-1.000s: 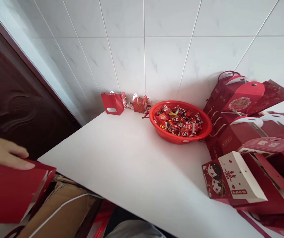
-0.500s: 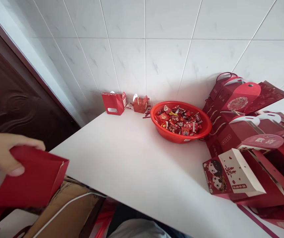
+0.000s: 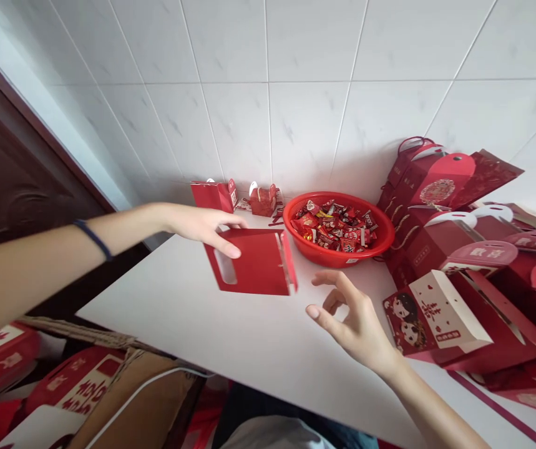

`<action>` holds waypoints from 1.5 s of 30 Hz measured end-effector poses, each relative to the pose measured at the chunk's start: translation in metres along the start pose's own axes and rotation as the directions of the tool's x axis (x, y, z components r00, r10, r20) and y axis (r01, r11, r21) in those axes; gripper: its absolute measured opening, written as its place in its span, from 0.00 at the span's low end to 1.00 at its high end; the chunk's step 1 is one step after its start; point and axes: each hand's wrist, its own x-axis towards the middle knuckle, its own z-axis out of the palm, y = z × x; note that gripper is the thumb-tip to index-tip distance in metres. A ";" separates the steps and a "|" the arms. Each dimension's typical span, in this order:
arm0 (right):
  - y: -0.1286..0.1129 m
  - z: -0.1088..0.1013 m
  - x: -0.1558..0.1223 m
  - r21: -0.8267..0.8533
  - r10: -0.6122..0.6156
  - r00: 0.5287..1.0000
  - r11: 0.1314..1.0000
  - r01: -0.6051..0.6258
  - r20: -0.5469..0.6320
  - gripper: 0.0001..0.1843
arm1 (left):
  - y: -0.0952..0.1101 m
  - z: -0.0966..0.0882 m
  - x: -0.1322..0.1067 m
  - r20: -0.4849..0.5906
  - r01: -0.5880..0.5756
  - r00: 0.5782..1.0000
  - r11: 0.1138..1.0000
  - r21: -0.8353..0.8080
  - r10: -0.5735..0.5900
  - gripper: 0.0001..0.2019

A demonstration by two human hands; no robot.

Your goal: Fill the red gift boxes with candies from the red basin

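Note:
A flat, folded red gift box (image 3: 261, 265) with a cut-out handle slot is held over the white table (image 3: 193, 318). My left hand (image 3: 206, 231) grips it by its left side, thumb on the near face and fingers behind. To its right, my right hand (image 3: 349, 315) hovers with fingers curved and apart, touching nothing. Behind the hands, a red plastic basket (image 3: 328, 257) holds many wrapped sweets (image 3: 337, 227).
At the wall stand a red box (image 3: 212, 196) and a smaller one (image 3: 263, 201). Red boxes and bags (image 3: 473, 249) crowd the right side, with a printed box (image 3: 436, 315) in front. Below left, a cardboard carton (image 3: 155, 386) sits beside more red packages (image 3: 75, 380) and a white cord.
My left hand has carried the red box from the lower left to above the table's middle. My right hand has come into view from the lower right.

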 end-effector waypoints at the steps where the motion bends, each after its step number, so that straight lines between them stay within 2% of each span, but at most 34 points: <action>1: 0.001 0.003 0.003 0.003 -0.005 0.999 1.000 0.005 -0.033 0.23 | -0.001 0.011 0.012 0.053 0.004 0.999 1.000 0.001 -0.004 0.30; 5: 0.009 0.000 0.009 0.090 0.080 0.983 0.994 -0.066 -0.165 0.17 | 0.005 0.048 0.054 0.283 -0.027 0.958 0.997 -0.074 0.047 0.29; 8: 0.016 -0.008 0.010 0.134 0.147 0.968 0.984 -0.121 -0.203 0.22 | 0.007 0.064 0.074 0.362 -0.074 0.925 0.989 -0.126 0.116 0.29; 12: 0.021 -0.019 0.013 0.025 0.109 0.949 0.994 -0.106 -0.295 0.23 | 0.010 0.073 0.093 0.298 -0.189 0.926 0.969 -0.158 0.229 0.33; 14: 0.021 -0.023 0.018 -0.041 0.063 0.948 0.996 -0.080 -0.311 0.21 | 0.019 0.077 0.098 0.246 -0.221 0.927 0.942 -0.254 0.283 0.32; 18: 0.022 -0.022 0.034 -0.064 0.045 0.971 0.996 -0.062 -0.234 0.18 | 0.041 0.096 0.098 0.032 -0.304 0.933 0.835 -0.459 0.358 0.23; 20: 0.023 -0.017 0.041 -0.032 0.054 0.979 0.998 -0.062 -0.199 0.18 | 0.047 0.108 0.097 -0.069 -0.332 0.937 0.811 -0.482 0.343 0.20; 22: 0.026 -0.011 0.048 0.027 0.073 0.983 0.997 -0.069 -0.166 0.19 | 0.048 0.118 0.097 -0.123 -0.338 0.939 0.798 -0.499 0.321 0.17; 26: 0.036 -0.007 0.060 0.161 0.135 0.986 0.980 -0.118 -0.098 0.24 | 0.039 0.123 0.100 -0.138 -0.298 0.954 0.802 -0.517 0.265 0.10; 28: 0.045 -0.015 0.072 0.178 0.165 0.978 0.974 -0.141 -0.129 0.24 | 0.036 0.122 0.100 -0.138 -0.244 0.970 0.799 -0.550 0.201 0.10; 30: 0.055 -0.027 0.091 0.082 0.221 0.952 0.975 -0.208 -0.214 0.20 | 0.037 0.124 0.098 -0.177 -0.203 0.977 0.757 -0.621 0.117 0.12; 31: 0.060 -0.034 0.102 -0.018 0.259 0.929 0.962 -0.273 -0.264 0.17 | 0.040 0.127 0.097 -0.206 -0.195 0.976 0.727 -0.659 0.075 0.13; 32: 0.067 -0.040 0.113 -0.136 0.313 0.899 0.920 -0.367 -0.305 0.15 | 0.042 0.130 0.096 -0.230 -0.192 0.972 0.697 -0.691 0.040 0.13; 34: 0.081 -0.051 0.135 -0.228 0.398 0.851 0.843 -0.486 -0.341 0.15 | 0.049 0.136 0.092 -0.251 -0.191 0.968 0.658 -0.728 0.003 0.13; 39: 0.112 -0.054 0.167 -0.340 0.601 0.758 0.679 -0.651 -0.253 0.15 | 0.051 0.141 0.084 -0.238 -0.227 0.968 0.681 -0.696 0.079 0.20; 42: 0.124 -0.051 0.171 -0.382 0.662 0.717 0.619 -0.687 -0.218 0.10 | 0.045 0.130 0.085 -0.218 -0.235 0.970 0.647 -0.725 0.109 0.23; 45: 0.132 -0.051 0.169 -0.369 0.677 0.706 0.614 -0.698 -0.210 0.12 | 0.038 0.115 0.098 -0.243 -0.293 0.956 0.586 -0.756 0.164 0.23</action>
